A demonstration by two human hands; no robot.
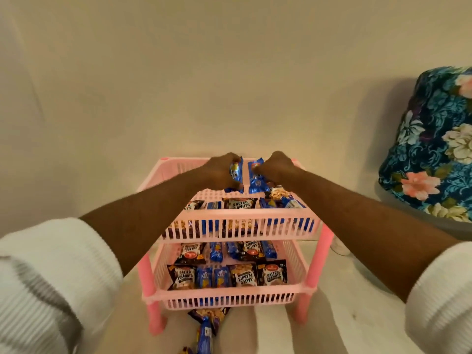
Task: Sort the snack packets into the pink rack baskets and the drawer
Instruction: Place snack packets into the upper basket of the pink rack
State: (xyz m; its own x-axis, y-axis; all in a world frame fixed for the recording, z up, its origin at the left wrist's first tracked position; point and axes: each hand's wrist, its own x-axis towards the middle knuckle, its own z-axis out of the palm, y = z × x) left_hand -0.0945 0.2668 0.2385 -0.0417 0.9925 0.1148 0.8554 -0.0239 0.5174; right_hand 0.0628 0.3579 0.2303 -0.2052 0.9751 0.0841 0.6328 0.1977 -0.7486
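A pink two-tier rack stands against the wall. Over the back of its top basket (237,215), my left hand (219,169) is closed on a blue snack packet (235,175). Beside it my right hand (277,166) grips a second blue packet (256,181). Both packets hang upright above the basket floor. Black salted-peanut packets (239,203) and blue packets line the front of the top basket. The lower basket (224,300) holds two rows of mixed peanut and blue packets (242,274).
More packets (205,325) lie on the pale floor under the rack's front. A floral blue cushion (434,139) sits at the right on a grey seat. A plain wall rises right behind the rack. No drawer is in view.
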